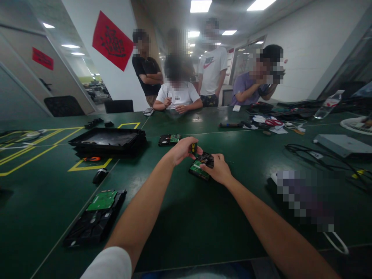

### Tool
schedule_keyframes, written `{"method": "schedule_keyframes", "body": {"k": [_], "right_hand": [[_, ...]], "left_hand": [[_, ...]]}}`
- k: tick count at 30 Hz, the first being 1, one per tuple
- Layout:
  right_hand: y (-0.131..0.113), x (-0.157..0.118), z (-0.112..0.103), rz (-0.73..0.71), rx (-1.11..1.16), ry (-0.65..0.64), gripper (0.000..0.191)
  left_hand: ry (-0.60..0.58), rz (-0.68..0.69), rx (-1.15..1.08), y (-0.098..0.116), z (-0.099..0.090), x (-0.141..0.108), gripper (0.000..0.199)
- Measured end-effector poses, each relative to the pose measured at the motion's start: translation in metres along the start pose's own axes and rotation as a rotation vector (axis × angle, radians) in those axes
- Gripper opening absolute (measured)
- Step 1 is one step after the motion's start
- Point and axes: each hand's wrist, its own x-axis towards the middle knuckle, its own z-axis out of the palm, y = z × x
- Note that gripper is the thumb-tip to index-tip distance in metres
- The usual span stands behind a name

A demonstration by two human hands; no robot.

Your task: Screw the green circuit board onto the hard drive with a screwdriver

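A hard drive with a green circuit board (198, 169) lies on the dark green table (174, 217) in front of me. My left hand (186, 150) is closed round a short black and yellow tool (193, 148), held upright over the drive's far left edge. From the right, my right hand (218, 167) grips the drive, thumb on the board side and fingers over the dark far part. The tool's tip is too small to make out. Just behind my left hand another drive (169, 139) lies on the table.
At the left are a stack of black trays (109, 140), a mouse (100, 175) and a larger drive in a black frame (97, 217). Cables and a silver box (343, 145) lie right. Several people are across the table.
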Motion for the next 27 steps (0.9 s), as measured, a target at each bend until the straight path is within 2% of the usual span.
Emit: {"method": "schedule_keyframes", "body": {"k": [3, 8, 16, 27], "right_hand": [[-0.001, -0.001, -0.001, 0.009, -0.006, 0.003, 0.072], [-0.002, -0.003, -0.001, -0.005, -0.011, 0.005, 0.070], [-0.002, -0.004, 0.000, -0.006, -0.018, -0.007, 0.077], [0.001, -0.003, 0.001, -0.008, -0.032, 0.004, 0.078]], "left_hand": [[-0.012, 0.027, 0.043, 0.002, -0.001, 0.000, 0.023], [0.035, 0.063, 0.109, 0.006, -0.005, -0.001, 0.022], [-0.032, 0.059, 0.160, 0.010, -0.006, -0.006, 0.025], [-0.053, -0.024, -0.079, 0.006, -0.011, -0.005, 0.023]]}}
